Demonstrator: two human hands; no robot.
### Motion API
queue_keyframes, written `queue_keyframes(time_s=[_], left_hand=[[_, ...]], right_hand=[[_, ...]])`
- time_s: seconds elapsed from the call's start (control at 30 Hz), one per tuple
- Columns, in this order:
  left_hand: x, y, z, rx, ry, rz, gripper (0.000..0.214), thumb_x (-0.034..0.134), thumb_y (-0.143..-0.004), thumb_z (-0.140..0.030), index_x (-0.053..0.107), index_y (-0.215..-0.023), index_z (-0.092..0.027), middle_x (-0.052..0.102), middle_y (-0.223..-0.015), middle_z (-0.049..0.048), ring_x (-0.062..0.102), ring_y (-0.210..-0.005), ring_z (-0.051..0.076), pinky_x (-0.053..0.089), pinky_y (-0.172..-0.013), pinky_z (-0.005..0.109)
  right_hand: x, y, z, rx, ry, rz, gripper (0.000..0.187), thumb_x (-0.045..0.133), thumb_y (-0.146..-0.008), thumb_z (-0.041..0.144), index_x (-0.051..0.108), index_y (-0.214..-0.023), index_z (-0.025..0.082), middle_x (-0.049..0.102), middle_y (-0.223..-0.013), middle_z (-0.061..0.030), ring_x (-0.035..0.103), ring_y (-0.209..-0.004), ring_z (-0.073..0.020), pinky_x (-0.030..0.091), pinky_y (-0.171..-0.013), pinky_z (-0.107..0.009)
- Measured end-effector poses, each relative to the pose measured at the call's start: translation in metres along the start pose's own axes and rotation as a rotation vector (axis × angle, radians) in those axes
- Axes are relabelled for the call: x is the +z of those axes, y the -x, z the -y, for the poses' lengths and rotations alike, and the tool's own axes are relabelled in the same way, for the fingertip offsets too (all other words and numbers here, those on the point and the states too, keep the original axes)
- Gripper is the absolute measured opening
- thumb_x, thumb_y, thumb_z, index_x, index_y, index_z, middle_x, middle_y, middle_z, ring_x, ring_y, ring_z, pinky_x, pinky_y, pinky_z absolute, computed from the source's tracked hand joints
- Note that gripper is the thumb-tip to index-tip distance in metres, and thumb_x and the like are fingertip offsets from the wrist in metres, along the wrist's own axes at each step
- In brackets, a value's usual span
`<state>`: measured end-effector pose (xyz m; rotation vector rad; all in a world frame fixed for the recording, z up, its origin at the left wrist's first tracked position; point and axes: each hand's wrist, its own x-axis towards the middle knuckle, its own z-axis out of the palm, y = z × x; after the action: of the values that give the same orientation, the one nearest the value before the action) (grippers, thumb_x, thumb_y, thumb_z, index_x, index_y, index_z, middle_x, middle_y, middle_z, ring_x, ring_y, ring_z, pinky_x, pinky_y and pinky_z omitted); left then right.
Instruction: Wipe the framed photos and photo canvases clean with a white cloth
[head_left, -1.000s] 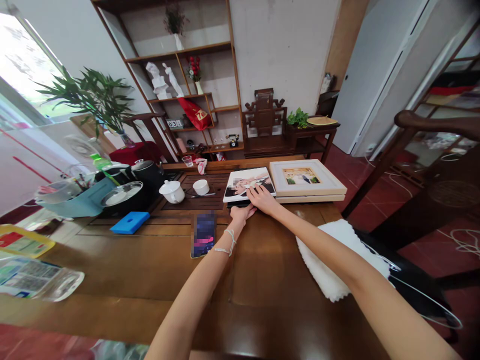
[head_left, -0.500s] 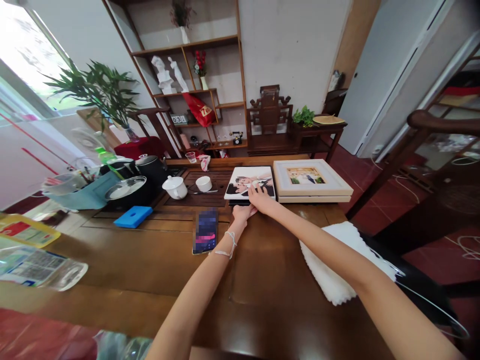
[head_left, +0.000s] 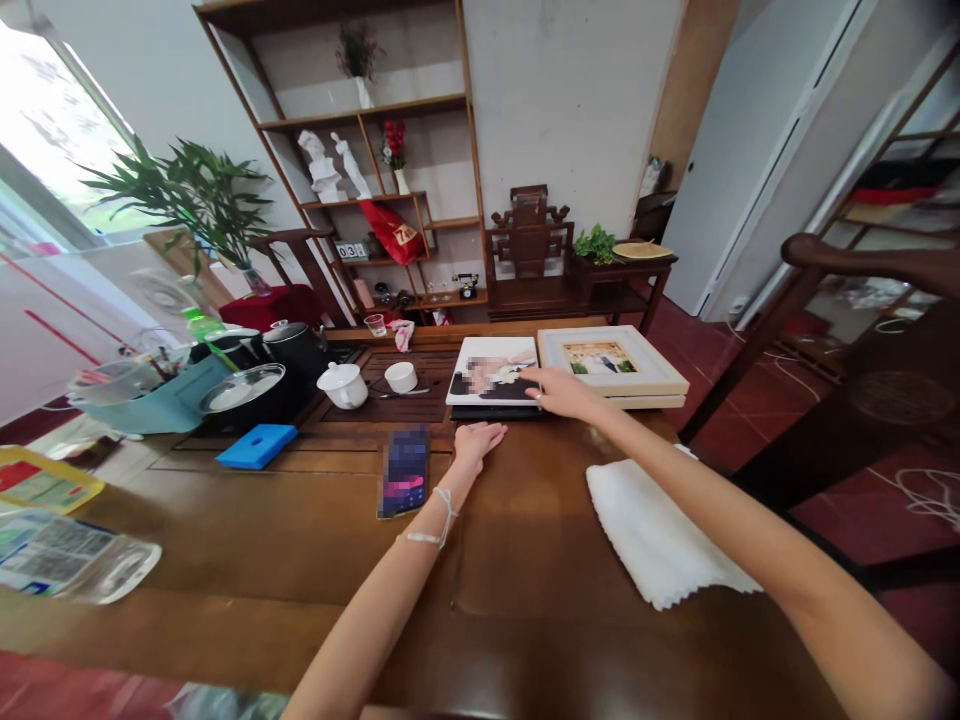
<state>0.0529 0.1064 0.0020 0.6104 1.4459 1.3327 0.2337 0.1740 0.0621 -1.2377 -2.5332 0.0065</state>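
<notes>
A photo album (head_left: 487, 375) with a picture cover lies flat at the far side of the wooden table (head_left: 300, 540). My right hand (head_left: 559, 390) rests on its right edge, fingers stretched out over the cover. My left hand (head_left: 474, 442) lies flat on the table just in front of the album, fingers apart, holding nothing. A string bracelet is on that wrist. A framed photo (head_left: 607, 362) lies right of the album.
A phone (head_left: 405, 470) lies left of my left hand. A white cloth (head_left: 660, 535) is at the right edge. A tea tray with a white teapot (head_left: 343, 385) and cup (head_left: 400, 376), a blue box (head_left: 259, 446) and a pot sit left. A wooden chair stands at the right.
My right hand slid rightward along the album to its right edge. My left hand drew back from the album's front edge and now lies flat on the table.
</notes>
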Motion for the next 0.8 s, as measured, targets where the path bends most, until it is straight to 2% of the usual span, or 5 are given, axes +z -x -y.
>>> queue_keyframes(time_s=[0.1,0.2,0.37,0.57,0.8], left_hand=[[-0.007,0.014,-0.005,0.048,-0.119,0.080,0.019,0.079,-0.064,0.000,0.063,-0.070,-0.009,0.070,-0.065,0.0094,0.071,-0.061,0.017,0.058,-0.069,0.028],[0.006,0.021,-0.018,0.167,-0.273,0.137,0.009,0.075,-0.072,-0.010,0.066,-0.071,-0.013,0.071,-0.065,0.0050,0.069,-0.061,0.014,0.054,-0.069,0.023],[0.065,0.002,-0.047,0.276,-0.580,0.197,0.023,0.074,-0.074,-0.028,0.062,-0.057,-0.018,0.062,-0.046,0.0031,0.070,-0.071,0.022,0.050,-0.081,0.028],[0.121,-0.033,-0.056,0.253,-0.841,0.171,0.026,0.079,-0.063,-0.034,0.059,-0.054,-0.019,0.071,-0.063,0.0132,0.069,-0.096,0.032,0.046,-0.089,0.031],[0.143,-0.038,-0.053,0.261,-0.869,0.131,0.021,0.076,-0.065,-0.019,0.057,-0.058,-0.014,0.071,-0.103,0.0225,0.052,-0.125,0.039,0.037,-0.102,0.041]], right_hand=[[-0.045,0.037,-0.052,0.290,0.039,-0.102,0.032,0.042,-0.094,0.023,0.067,-0.114,0.019,0.070,-0.112,-0.0101,0.062,-0.103,-0.0250,0.046,-0.089,-0.035],[-0.073,0.067,-0.102,0.619,0.098,-0.174,0.037,0.038,-0.093,0.024,0.063,-0.119,0.013,0.068,-0.111,-0.0176,0.062,-0.104,-0.0301,0.046,-0.086,-0.041],[-0.063,0.091,-0.146,0.974,0.079,-0.089,0.041,0.053,-0.086,0.035,0.065,-0.111,0.005,0.064,-0.110,-0.0279,0.062,-0.101,-0.0358,0.049,-0.080,-0.046],[-0.036,0.090,-0.161,1.113,-0.016,-0.035,0.047,0.061,-0.084,0.045,0.066,-0.109,0.005,0.061,-0.113,-0.0268,0.063,-0.101,-0.0347,0.051,-0.078,-0.043],[-0.028,0.091,-0.163,1.102,-0.039,-0.084,0.034,0.059,-0.093,0.036,0.057,-0.120,0.016,0.059,-0.120,-0.0099,0.061,-0.101,-0.0225,0.052,-0.085,-0.043]])
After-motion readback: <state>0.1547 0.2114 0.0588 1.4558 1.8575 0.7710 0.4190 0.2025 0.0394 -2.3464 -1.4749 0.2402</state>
